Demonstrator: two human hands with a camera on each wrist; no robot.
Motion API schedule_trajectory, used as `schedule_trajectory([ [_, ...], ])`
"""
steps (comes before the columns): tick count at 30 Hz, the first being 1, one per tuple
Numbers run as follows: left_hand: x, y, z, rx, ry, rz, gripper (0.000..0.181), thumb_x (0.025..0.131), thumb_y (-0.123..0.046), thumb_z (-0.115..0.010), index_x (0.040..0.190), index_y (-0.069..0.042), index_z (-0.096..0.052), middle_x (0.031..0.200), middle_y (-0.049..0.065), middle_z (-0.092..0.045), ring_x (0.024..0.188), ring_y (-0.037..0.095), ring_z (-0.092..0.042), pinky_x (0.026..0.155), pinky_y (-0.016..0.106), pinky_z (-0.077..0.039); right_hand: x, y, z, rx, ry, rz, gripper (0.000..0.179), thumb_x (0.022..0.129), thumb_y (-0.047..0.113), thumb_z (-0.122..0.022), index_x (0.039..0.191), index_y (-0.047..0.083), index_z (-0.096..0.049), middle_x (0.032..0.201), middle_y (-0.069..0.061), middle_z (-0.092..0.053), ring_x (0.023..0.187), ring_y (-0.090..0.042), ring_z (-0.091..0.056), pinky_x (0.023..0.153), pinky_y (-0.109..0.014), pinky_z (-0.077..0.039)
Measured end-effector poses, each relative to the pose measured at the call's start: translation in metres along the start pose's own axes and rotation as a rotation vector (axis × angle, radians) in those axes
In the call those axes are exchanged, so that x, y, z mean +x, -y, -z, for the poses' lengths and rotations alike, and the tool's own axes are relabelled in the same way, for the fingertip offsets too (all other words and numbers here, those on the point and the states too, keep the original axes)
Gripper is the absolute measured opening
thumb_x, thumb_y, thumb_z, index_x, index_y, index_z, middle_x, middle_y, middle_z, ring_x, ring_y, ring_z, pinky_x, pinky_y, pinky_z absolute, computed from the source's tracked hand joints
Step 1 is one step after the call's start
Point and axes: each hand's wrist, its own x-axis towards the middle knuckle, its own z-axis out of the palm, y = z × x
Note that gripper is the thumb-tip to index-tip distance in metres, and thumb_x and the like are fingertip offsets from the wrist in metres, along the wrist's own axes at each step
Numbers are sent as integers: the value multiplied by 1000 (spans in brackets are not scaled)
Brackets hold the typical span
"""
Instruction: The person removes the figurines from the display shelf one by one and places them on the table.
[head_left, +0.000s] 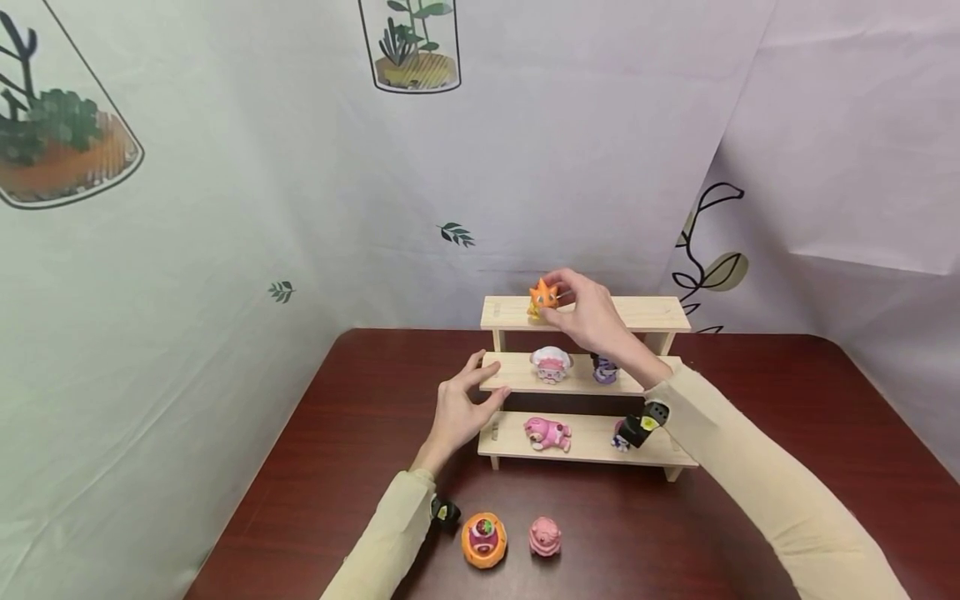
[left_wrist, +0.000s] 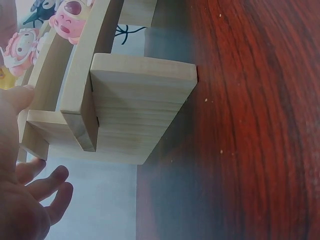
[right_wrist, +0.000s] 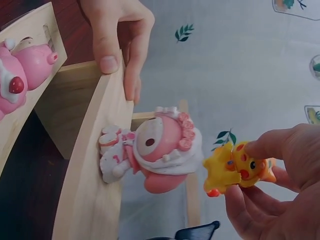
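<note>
My right hand [head_left: 588,315] pinches a small orange-and-yellow toy figurine [head_left: 543,297] between thumb and fingers, at the left part of the top board of a three-tier wooden display shelf [head_left: 645,313]. The right wrist view shows the figurine's yellow body [right_wrist: 220,167] sticking out from the fingertips. At the left end of the middle board, my left hand [head_left: 457,407] grips the board's edge with thumb and index finger, its other fingers loosely bent. Near it on that board stands a pink figurine with a white hood [head_left: 551,364].
A purple-and-black figurine [head_left: 604,369] stands further right on the middle board. On the bottom board are a pink bear figurine [head_left: 547,434] and a figurine [head_left: 620,439] partly hidden by the right wrist camera. An orange round toy [head_left: 483,560] and a pink one [head_left: 545,537] sit on the table [head_left: 337,433].
</note>
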Motion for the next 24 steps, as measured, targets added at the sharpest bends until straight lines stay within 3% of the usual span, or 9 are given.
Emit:
schedule_trajectory([
  [15,-1,0,-1,-8,5,1,42,82,-14,-84,120,-1,-73,136,22,-57,124,30,-56,88,42,-52,-25,15,17,0,-10,78,39,83,7,-78,119,2,-63,104,-16,-69,92,-32,-68,83,-49,-50],
  [24,0,1,-1,10,0,1,41,81,-13,-84,119,-1,-73,135,22,-58,122,30,-58,90,43,-52,-46,24,26,14,13,98,40,82,3,-79,118,0,-61,110,-16,-67,91,-30,-70,78,-46,-55],
])
